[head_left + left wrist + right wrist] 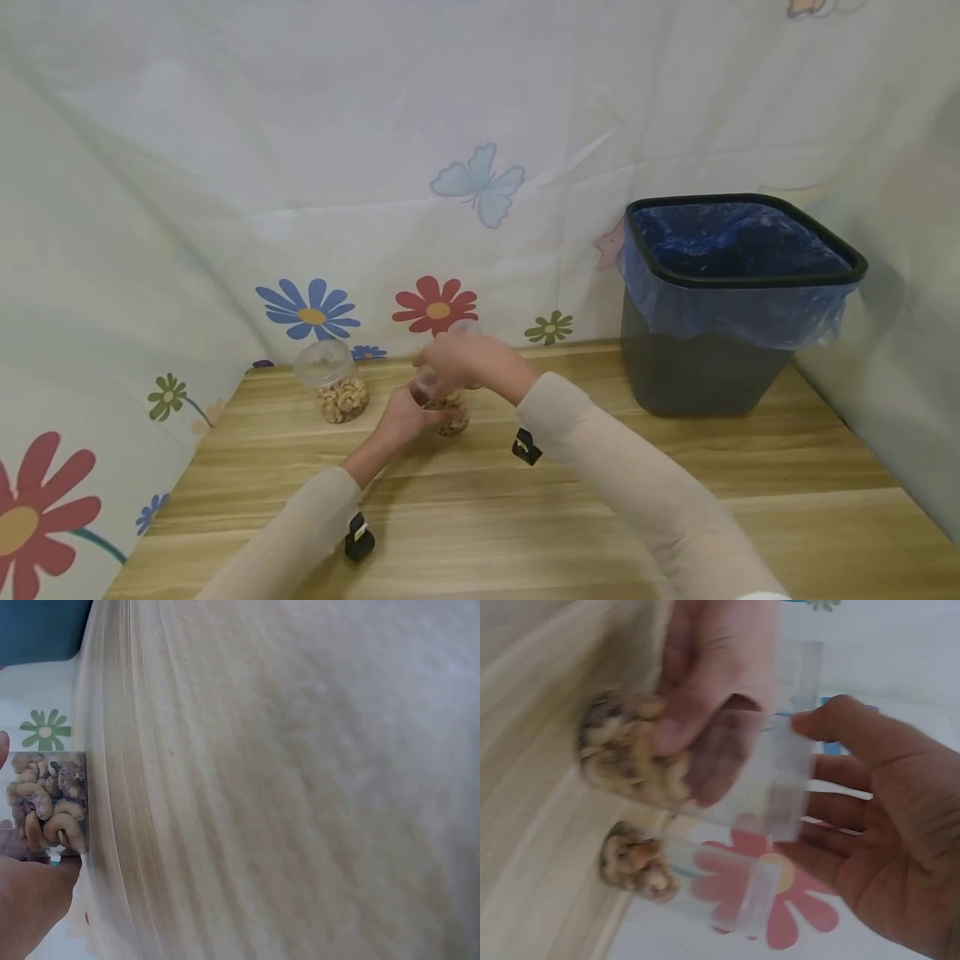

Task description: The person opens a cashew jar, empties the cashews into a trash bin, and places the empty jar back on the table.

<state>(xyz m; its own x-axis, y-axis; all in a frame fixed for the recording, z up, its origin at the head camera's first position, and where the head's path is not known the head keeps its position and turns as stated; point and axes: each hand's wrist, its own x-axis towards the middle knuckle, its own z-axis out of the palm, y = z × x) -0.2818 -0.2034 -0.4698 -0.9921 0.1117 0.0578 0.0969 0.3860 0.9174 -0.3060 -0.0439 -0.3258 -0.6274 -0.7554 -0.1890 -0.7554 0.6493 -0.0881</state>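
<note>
A clear plastic jar [453, 425] with cashew-like nuts in its lower part stands on the wooden table [450, 517]. My left hand [402, 419] grips its side, thumb and fingers around the wall; the left wrist view shows the jar [51, 802] beside the hand [34, 904]. Over the top, my right hand [474, 363] holds the clear lid [789, 791] by its rim, thumb and fingertips on it. Whether the lid is loose cannot be seen. Behind it, a second nut jar [649, 874] stands, mostly hidden by the right hand in the head view.
Another clear jar of nuts [342, 400] stands on the table to the left. A grey bin [697, 375] with a blue liner [720, 312] is at the back right. A flower-printed curtain [360, 208] hangs along the table's back edge.
</note>
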